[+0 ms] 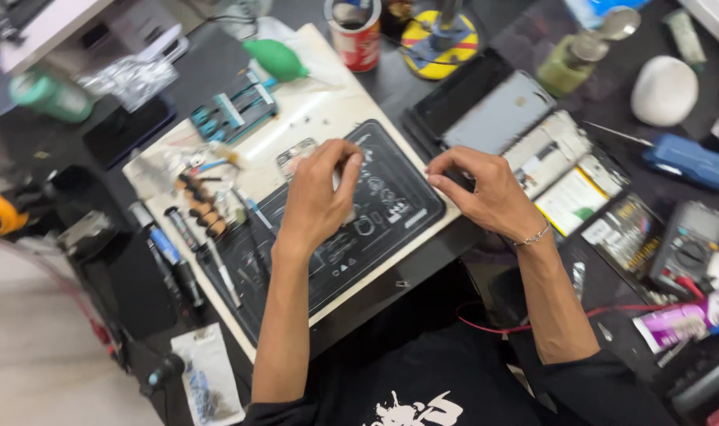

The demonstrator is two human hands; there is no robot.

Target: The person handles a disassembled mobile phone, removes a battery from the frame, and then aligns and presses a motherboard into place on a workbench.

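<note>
Two hands over dark work mat (391,207), centre of bench. Left hand (318,197) curled, fingertips pinched together near thumb at mat's upper edge; something small and pale possibly between them, too blurred to tell what. Just beside left fingertips: small pale rectangular part (295,156) lying on cream board (312,118) under mat. Right hand (489,193) resting at mat's right edge, fingers bent down, tips touching edge of mat and black phone frame (454,95); nothing visibly gripped. Thin bracelet (533,235) on right wrist.

Outward, left of mat: row of screwdrivers and pens (194,252) lying along board edge, brown-beaded tool strip (201,207) beside them, teal tool rack (233,114) further up, green air blower (276,59) above that. Top: red-and-white can (358,39), yellow round base (438,35).

Right of hands: opened phone, grey back panel (501,110) plus exposed internals with battery (568,185). Beyond: blue tool (690,162), white rounded object (664,91), green bottle (568,67), multimeter (690,244), red wire (580,315) trailing across bench near right forearm. Far left: orange-handled tool (4,214), blurred.
</note>
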